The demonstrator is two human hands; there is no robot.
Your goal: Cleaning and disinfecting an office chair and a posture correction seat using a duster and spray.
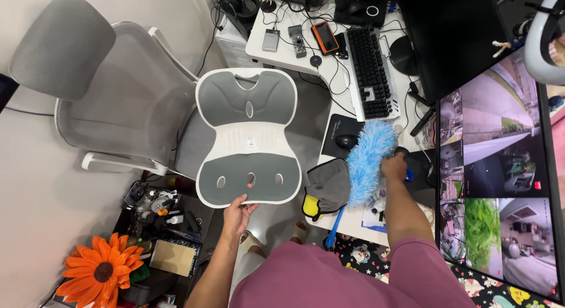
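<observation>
My left hand [237, 214] grips the near edge of a white and grey posture seat cushion [248, 135], holding it up flat over the seat of a grey mesh office chair [112, 90]. My right hand [394, 167] rests on the white desk [282, 49], its fingers closed around the handle end of a fluffy light blue duster [368, 158] that lies across the desk's edge beside a black mouse [346, 141] on a mouse pad.
A black keyboard [371, 70], phone, remote and cables lie on the desk. A monitor [500, 172] stands at the right. A grey and yellow cloth [325, 187] hangs at the desk edge. An orange artificial flower [103, 271] and clutter sit at the lower left.
</observation>
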